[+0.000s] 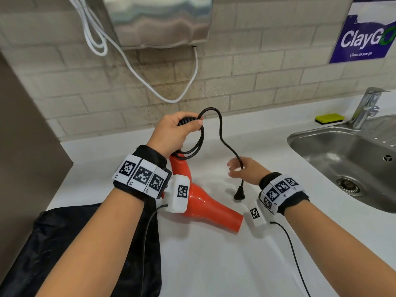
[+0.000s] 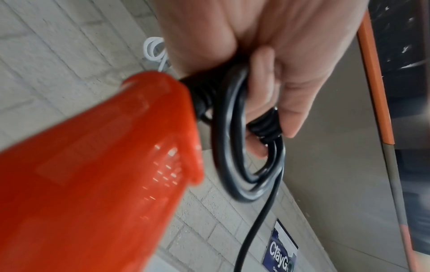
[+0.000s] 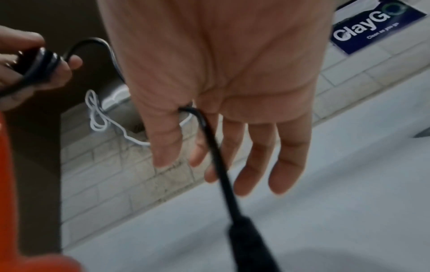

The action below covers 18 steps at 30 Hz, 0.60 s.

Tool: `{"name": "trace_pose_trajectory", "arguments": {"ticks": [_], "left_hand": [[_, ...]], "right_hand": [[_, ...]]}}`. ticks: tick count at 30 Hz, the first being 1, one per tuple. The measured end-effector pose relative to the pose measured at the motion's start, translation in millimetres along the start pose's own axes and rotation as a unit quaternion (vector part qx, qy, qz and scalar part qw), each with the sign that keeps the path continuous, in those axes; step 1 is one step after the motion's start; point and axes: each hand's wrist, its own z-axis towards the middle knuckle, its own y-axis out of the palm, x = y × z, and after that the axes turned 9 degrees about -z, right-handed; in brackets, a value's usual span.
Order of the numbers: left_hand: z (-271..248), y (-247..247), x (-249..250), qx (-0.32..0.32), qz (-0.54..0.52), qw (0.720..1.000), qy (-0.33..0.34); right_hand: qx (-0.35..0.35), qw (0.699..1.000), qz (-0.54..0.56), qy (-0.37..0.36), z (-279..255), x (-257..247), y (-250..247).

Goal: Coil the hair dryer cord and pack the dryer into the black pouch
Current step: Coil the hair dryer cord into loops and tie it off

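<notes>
The orange hair dryer [image 1: 205, 202] is lifted above the white counter [image 1: 214, 264], handle up, nozzle pointing down right. My left hand [image 1: 175, 129] grips the black ribbed end of its handle together with a few loops of black cord [image 1: 198, 144]. In the left wrist view these cord loops [image 2: 232, 147] hang round my fingers beside the dryer [image 2: 93, 174]. The free cord arcs over to my right hand [image 1: 242, 170], whose fingers are spread and straight. There the cord [image 3: 221, 174] lies in the web between thumb and forefinger, and the plug [image 1: 239, 195] dangles below. The black pouch [image 1: 64, 243] lies at the lower left.
A steel sink [image 1: 342, 159] with a faucet [image 1: 366, 106] and a yellow sponge [image 1: 329, 118] is at the right. A white cable [image 1: 150, 82] hangs from a steel wall unit [image 1: 158, 20] on the tiled wall. A brown panel [image 1: 21, 125] bounds the left.
</notes>
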Motion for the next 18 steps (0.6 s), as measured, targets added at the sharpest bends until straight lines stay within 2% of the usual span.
{"name": "trace_pose_trajectory", "arguments": {"ticks": [4,6,8,11,12,14,16,18], "left_hand": [[1.7,-0.5,-2.3,0.004,0.010,1.000,0.000],[2.5,-1.3,-2.7,0.002,0.011,1.000,-0.008],[3.1,-2.0,-2.7,0.003,0.001,1.000,-0.016],[4.0,-1.4,-3.1,0.009,0.002,1.000,-0.008],[3.7,-0.4,-2.8,0.008,0.007,1.000,0.000],[3.0,2.7,-2.1,0.003,0.008,1.000,0.015],[3.0,4.9,-1.8,0.000,0.004,1.000,0.020],[3.4,6.2,-2.7,0.000,0.000,1.000,0.018]], "right_hand": [[-0.140,0.983,-0.108,0.050,-4.1,17.0,9.2],[-0.150,0.979,-0.130,0.043,-3.8,23.7,11.7],[-0.103,0.989,-0.102,0.038,-1.9,24.9,10.5],[0.046,0.998,0.042,-0.017,-1.3,8.2,4.6],[0.098,0.988,0.106,-0.055,-3.8,-2.8,2.1],[0.167,0.949,0.221,-0.152,-14.1,-28.8,-4.1],[0.175,0.906,0.295,-0.246,-27.9,-55.3,-8.5],[0.161,0.886,0.322,-0.293,-37.5,-74.4,-8.9]]}}
